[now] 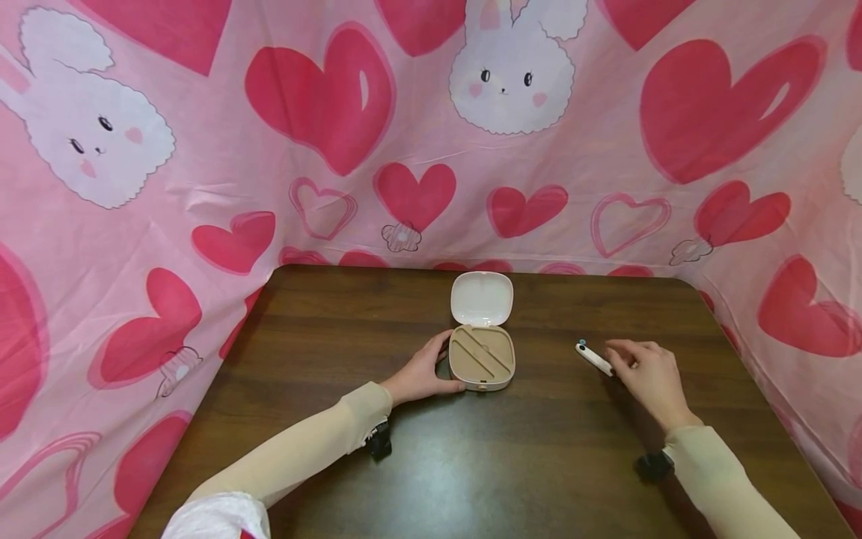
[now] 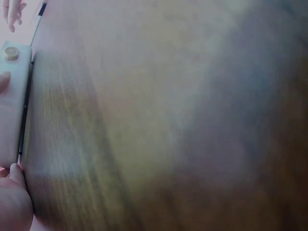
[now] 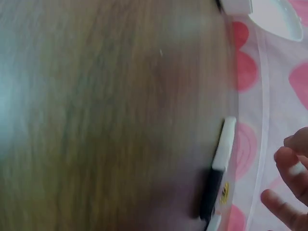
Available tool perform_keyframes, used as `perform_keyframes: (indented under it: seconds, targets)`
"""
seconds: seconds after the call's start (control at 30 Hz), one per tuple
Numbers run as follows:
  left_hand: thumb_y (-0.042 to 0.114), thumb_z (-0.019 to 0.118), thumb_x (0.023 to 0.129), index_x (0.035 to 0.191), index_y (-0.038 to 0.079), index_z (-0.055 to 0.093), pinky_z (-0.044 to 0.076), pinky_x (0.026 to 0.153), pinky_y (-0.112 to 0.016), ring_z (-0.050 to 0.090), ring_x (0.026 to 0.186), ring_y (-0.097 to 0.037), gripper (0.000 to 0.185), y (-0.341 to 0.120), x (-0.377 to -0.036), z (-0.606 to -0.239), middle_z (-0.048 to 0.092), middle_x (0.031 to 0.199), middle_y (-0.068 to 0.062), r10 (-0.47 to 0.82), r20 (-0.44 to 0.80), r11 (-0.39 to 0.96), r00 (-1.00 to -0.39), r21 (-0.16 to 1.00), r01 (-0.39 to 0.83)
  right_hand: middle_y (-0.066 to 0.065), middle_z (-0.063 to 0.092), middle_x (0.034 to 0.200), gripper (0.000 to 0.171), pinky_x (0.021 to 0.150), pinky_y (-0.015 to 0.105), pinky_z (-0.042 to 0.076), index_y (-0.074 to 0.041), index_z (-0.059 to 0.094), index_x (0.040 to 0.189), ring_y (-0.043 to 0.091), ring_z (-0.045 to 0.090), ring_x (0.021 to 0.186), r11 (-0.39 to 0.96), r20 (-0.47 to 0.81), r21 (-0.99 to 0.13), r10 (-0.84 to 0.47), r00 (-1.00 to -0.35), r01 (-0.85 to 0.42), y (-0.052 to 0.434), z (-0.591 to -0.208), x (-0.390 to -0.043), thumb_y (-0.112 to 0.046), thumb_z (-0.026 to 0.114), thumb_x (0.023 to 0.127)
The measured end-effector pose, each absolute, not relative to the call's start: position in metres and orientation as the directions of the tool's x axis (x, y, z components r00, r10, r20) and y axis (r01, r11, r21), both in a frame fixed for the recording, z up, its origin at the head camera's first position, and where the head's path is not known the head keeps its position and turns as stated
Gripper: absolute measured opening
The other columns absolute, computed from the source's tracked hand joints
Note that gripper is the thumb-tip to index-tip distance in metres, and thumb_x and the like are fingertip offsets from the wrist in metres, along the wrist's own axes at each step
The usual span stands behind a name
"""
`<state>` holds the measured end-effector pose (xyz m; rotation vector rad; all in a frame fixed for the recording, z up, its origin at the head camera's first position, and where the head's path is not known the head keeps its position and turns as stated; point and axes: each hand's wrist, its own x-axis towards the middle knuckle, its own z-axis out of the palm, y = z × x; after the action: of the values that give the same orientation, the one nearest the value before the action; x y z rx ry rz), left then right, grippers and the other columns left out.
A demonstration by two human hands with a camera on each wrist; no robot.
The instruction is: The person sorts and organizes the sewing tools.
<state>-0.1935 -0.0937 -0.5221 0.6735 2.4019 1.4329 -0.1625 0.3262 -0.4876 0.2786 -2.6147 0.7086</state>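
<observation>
A white case (image 1: 482, 386) with a beige, divided inside stands on the table, its white lid (image 1: 481, 298) raised at the back. My left hand (image 1: 419, 373) holds the case from its left side, thumb at the front corner and fingers along the side. In the left wrist view, the front wall of the case (image 2: 13, 120) shows a round catch. A slim white and black tool (image 1: 594, 359) lies to the right, a small blue bit at its far end; its kind is unclear. My right hand (image 1: 649, 376) hovers just beside it, fingers bent loosely and apart from it in the right wrist view.
The dark wooden table (image 1: 377, 314) ends at a pink cloth (image 1: 417, 135) printed with hearts and rabbits, which hangs at the back and both sides. A black wrist camera (image 1: 379, 440) sits under the left sleeve, another black camera (image 1: 653, 466) by the right.
</observation>
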Motion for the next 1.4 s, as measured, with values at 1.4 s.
perform_keyframes:
  seconds: [1.4]
  targets:
    - [0.024, 0.091, 0.081, 0.162, 0.008, 0.027, 0.038, 0.121, -0.035, 0.040, 0.148, -0.024, 0.105, -0.094, -0.195, -0.523, 0.034, 0.163, -0.013, 0.515, 0.002, 0.409, -0.857, 0.879, 0.247, 0.007, 0.067, 0.088, 0.034, 0.065, 0.044, 0.041, -0.001, 0.068, 0.102, 0.024, 0.059, 0.077, 0.920, -0.107, -0.391, -0.030, -0.994, 0.014, 0.413, -0.484, -0.148, -0.034, 0.076, 0.095]
